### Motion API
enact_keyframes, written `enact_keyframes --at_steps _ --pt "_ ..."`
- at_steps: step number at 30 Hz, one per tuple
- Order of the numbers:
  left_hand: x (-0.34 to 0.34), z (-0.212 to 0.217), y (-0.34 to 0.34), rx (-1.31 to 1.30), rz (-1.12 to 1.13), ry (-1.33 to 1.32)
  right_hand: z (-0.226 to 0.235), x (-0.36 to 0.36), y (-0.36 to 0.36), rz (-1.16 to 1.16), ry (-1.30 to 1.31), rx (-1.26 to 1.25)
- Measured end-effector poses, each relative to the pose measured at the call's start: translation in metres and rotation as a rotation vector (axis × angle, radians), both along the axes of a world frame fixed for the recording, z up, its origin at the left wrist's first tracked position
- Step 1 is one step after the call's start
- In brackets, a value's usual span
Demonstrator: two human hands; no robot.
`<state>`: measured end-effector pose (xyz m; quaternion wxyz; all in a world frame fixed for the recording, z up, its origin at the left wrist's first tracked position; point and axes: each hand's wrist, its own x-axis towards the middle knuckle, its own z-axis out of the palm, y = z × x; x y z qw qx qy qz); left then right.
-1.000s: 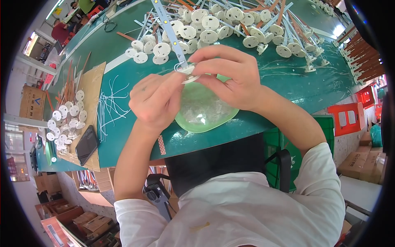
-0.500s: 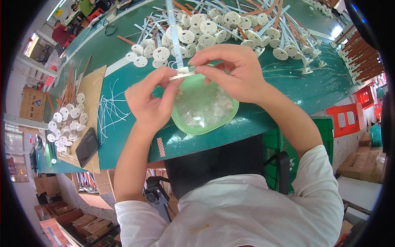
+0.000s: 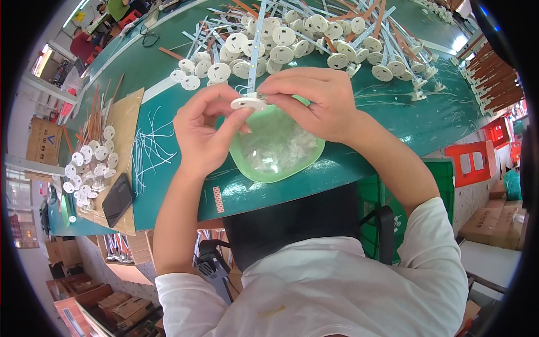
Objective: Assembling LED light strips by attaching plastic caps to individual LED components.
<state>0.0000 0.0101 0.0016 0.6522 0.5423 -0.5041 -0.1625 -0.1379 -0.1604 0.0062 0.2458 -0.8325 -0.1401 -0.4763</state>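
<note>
My left hand (image 3: 201, 129) pinches the rim of a round white base (image 3: 247, 104) between thumb and fingers. From this base a narrow pale-blue LED strip (image 3: 256, 53) stands up and points away from me, with thin white wires at its foot. At the right side of the same base, the thumb and fingers of my right hand (image 3: 323, 104) are pressed together; what lies between them is too small to make out. Just beneath my hands sits a light green bowl (image 3: 240, 165) with small clear plastic pieces inside.
Many similar strips with white bases (image 3: 283, 54) pile up at the back. More lie at left on cardboard (image 3: 133, 112), beside a dark phone (image 3: 118, 200). White wires (image 3: 150, 149) and a small pink-patterned strip (image 3: 218, 200) rest on the green table (image 3: 185, 205). A red stool (image 3: 471, 163) stands right.
The base has tipped so more of its round face shows toward me, and the strip's upper end has swung right. Both hands stay at the base; the bowl has shifted slightly left.
</note>
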Motion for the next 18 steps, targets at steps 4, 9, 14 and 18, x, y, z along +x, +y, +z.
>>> enact_keyframes --at_steps 4,9,14,18 --pt "0.0025 -0.0043 -0.0023 -0.035 -0.008 -0.094 0.0004 -0.0026 0.0036 0.002 -0.015 -0.012" --pt "-0.0012 -0.0079 -0.0055 -0.06 0.035 -0.259 0.0019 -0.0051 0.0063 0.073 0.208 0.275" --pt "0.002 -0.0055 -0.0028 -0.061 0.032 -0.225 0.0069 -0.0083 0.008 0.162 0.27 0.341" --pt "-0.0027 -0.0005 0.0009 -0.077 -0.027 -0.037 0.0046 -0.0048 0.0085 0.411 0.34 0.735"
